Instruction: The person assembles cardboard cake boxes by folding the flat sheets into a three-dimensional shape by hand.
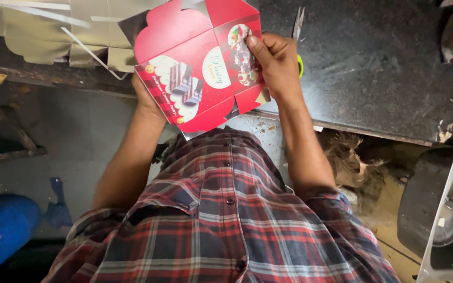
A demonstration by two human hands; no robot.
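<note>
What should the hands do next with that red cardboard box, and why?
Probably fold the scalloped flap down along its crease. The red box blank is only partly folded and that flap stands open. The right hand presses a side panel with the thumb on top, and the left hand, mostly hidden, holds it from beneath, so the card looks steady enough to bend.
</note>
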